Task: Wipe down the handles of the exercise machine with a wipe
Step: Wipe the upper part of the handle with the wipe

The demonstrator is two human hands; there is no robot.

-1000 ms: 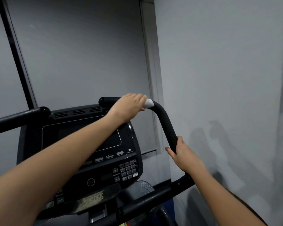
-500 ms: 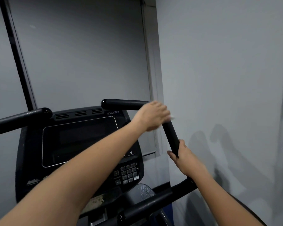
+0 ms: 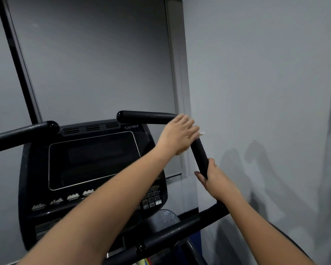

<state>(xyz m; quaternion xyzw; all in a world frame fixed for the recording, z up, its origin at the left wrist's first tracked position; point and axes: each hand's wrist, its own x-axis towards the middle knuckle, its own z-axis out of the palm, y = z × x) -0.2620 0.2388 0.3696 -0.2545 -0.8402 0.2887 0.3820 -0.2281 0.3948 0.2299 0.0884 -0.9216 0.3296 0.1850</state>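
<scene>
Since the earlier frames, the left hand (image 3: 180,133) has slid along the right handle (image 3: 200,152) from the horizontal top run to the bend where the bar turns downward. Its fingers lie fairly straight over the bar, pressing the wipe (image 3: 201,132) against it; only a small white corner shows past the fingertips, so most of the wipe is hidden. The right hand (image 3: 216,179) grips the sloping section just below, fingers wrapped round the bar.

Risks noted: with flat fingers and no pinch, the wipe may slip or bunch at the bend, leaving its underside untouched. The section under the right hand cannot be wiped until that hand shifts. The left handle (image 3: 21,133), beside the console (image 3: 92,161), remains to be wiped, in my judgement.
</scene>
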